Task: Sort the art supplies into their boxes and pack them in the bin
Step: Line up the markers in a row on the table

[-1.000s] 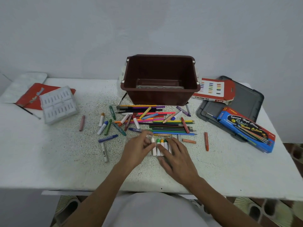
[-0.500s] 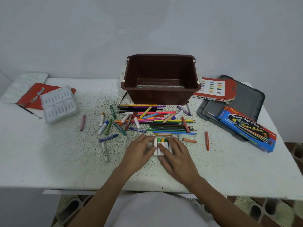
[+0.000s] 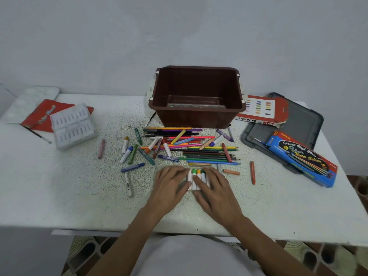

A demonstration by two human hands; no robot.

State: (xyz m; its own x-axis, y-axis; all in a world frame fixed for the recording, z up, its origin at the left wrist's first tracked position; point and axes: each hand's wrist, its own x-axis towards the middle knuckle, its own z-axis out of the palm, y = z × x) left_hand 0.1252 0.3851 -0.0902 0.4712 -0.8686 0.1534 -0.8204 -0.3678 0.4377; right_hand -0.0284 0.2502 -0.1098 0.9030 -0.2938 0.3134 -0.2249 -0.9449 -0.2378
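I had both hands low at the near middle of the table (image 3: 79,186), well short of the brown bin (image 3: 197,118). The left hand (image 3: 169,184) and the right hand (image 3: 217,190) each lay flat with straight fingers, gripping nothing. They pressed from either side on a short row of oil pastels (image 3: 196,179) seated in what looked like a thin clear tray (image 3: 184,184). I could not make out its edges well. I judged the pastels light, waxy and easy to snap or smear, with paper wrappers that gave the only clean grip, so each was best taken mid-wrapper, not by its coloured tip. The tray seemed flimsy and slick. I would have lifted it by its two long sides, held level, or the sticks would have rolled out. More loose pastels (image 3: 132,167) and the coloured pencils (image 3: 209,156) lay just beyond.
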